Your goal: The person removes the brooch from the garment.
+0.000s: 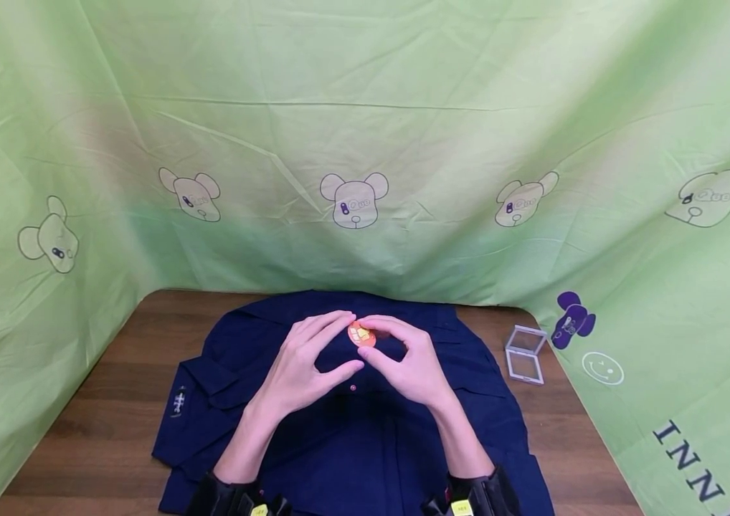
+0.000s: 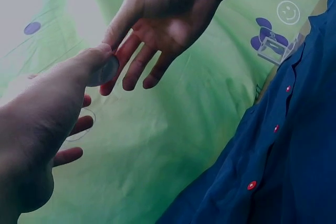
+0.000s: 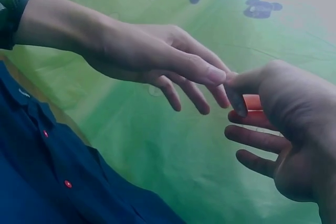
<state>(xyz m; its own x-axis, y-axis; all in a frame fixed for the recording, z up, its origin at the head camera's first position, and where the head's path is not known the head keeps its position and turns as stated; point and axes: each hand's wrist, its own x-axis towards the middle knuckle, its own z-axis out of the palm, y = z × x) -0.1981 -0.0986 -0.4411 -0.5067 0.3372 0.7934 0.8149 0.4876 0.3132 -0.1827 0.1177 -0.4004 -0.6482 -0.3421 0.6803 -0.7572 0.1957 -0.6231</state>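
Observation:
A small round orange badge (image 1: 357, 340) with a yellow and white picture is held over a dark blue shirt (image 1: 339, 437). My right hand (image 1: 413, 362) pinches it at the edge between thumb and index finger. From the other side my left hand (image 1: 303, 362) reaches in with fairly straight fingers, its fingertips at the badge's upper left edge and its thumb just below. The badge's greyish back (image 2: 108, 72) shows in the left wrist view; its side (image 3: 238, 102) shows in the right wrist view. Red buttons (image 2: 252, 184) run along the shirt.
The shirt lies spread on a brown wooden table (image 1: 107, 401). An open clear hinged case (image 1: 525, 366) lies near the table's right edge. A green cloth (image 1: 275, 129) with bear prints hangs behind and at both sides.

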